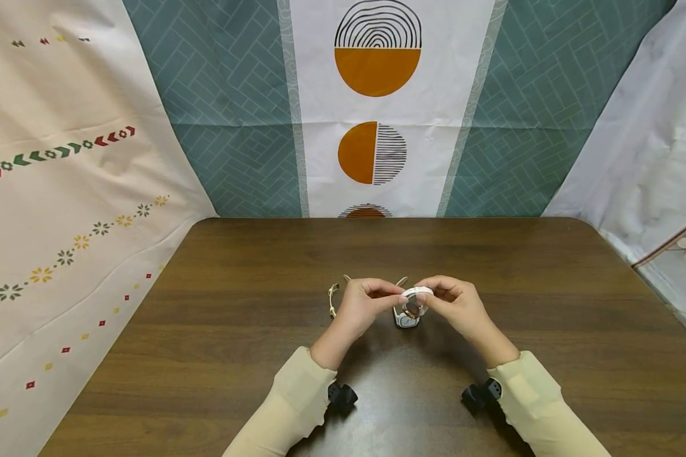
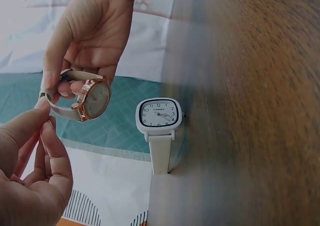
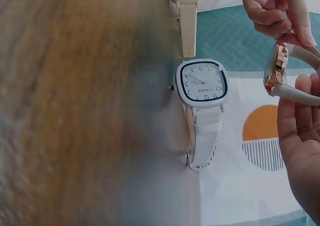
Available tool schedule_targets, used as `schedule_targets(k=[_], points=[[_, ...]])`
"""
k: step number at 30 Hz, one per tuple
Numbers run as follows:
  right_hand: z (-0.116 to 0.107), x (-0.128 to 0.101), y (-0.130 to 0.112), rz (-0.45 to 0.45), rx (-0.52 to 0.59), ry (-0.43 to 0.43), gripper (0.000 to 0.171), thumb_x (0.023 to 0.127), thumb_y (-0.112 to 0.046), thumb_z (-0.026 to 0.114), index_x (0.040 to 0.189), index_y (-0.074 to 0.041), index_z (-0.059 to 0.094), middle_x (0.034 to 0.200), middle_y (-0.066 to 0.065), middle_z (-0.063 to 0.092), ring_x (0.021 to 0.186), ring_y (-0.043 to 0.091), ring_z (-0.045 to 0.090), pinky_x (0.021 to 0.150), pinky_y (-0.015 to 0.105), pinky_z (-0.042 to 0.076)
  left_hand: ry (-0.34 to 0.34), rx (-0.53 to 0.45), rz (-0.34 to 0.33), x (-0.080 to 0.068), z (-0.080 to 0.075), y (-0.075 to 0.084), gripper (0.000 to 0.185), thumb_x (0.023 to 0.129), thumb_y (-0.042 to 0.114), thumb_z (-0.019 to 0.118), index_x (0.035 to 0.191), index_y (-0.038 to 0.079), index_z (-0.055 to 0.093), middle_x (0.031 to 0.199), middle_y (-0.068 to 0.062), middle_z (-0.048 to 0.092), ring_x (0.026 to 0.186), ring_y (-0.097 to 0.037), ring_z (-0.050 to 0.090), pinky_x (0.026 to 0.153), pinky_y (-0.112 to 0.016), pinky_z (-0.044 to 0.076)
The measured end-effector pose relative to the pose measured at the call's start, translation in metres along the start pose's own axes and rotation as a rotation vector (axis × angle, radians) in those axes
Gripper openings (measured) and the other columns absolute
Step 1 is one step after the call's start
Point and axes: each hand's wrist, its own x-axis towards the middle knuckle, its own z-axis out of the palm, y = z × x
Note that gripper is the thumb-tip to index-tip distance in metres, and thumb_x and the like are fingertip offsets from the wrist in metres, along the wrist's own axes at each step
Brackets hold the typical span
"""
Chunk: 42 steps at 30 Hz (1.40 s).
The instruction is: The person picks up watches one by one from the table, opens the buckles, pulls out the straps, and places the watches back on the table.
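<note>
Between my two hands a rose-gold wristwatch (image 2: 95, 99) with a pale strap is held up off the table, its strap bent round into a loop. My left hand (image 1: 361, 304) pinches the strap between thumb and finger, close to where the ends meet. From the other side my right hand (image 1: 457, 304) grips the same strap, with fingers partly inside the loop in the left wrist view. Just below stands a white square-cased watch (image 3: 202, 83), apart from both hands, its dial facing me. The exact joint of the strap is covered by fingertips.
Left of the white watch, near my left hand, another cream-strapped watch (image 1: 333, 299) stands on the brown wooden table (image 1: 234, 355). A patterned cloth (image 1: 246, 127) hangs behind the table's far edge. Small black wrist cameras (image 1: 343, 397) sit at both sleeves.
</note>
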Motion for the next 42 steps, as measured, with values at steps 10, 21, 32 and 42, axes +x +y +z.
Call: schedule_targets(k=[10,21,32,42], points=[[-0.0039,0.0005,0.003,-0.026,0.015,-0.001,0.015,0.085,0.004,0.066,0.099,0.01,0.066,0.088,-0.011,0.07,0.071,0.007,0.063,0.064,0.025,0.054,0.026,0.015,0.076,0.0004,0.001,0.0005,0.014,0.079,-0.001,0.074,0.091,-0.006,0.072,0.09,-0.023,0.07,0.067,0.0,0.059,0.062,-0.015,0.048],[-0.0041,0.0001,0.0048,-0.043,0.041,-0.003,0.012,0.084,0.006,0.066,0.096,0.009,0.066,0.086,-0.008,0.07,0.069,0.013,0.065,0.062,0.026,0.054,-0.007,0.035,0.104,0.0016,0.0027,-0.0008,0.012,0.078,-0.002,0.074,0.089,-0.006,0.073,0.087,-0.023,0.071,0.066,0.001,0.059,0.061,-0.015,0.048],[0.0015,0.0019,0.0065,-0.077,0.036,-0.042,0.013,0.084,0.006,0.066,0.096,0.011,0.067,0.09,-0.009,0.072,0.075,0.007,0.066,0.064,0.024,0.054,-0.004,0.073,0.09,0.0014,0.0051,-0.0021,0.012,0.079,0.006,0.076,0.088,-0.002,0.073,0.086,-0.018,0.071,0.065,0.0,0.058,0.061,-0.016,0.049],[0.0021,0.0012,0.0079,-0.078,0.07,-0.024,0.014,0.084,0.008,0.065,0.098,0.011,0.068,0.09,-0.007,0.07,0.077,0.007,0.065,0.064,0.023,0.055,-0.038,0.092,0.056,0.0014,0.0038,-0.0042,0.018,0.079,0.003,0.075,0.094,-0.003,0.068,0.09,-0.019,0.07,0.071,-0.004,0.06,0.068,-0.017,0.05]])
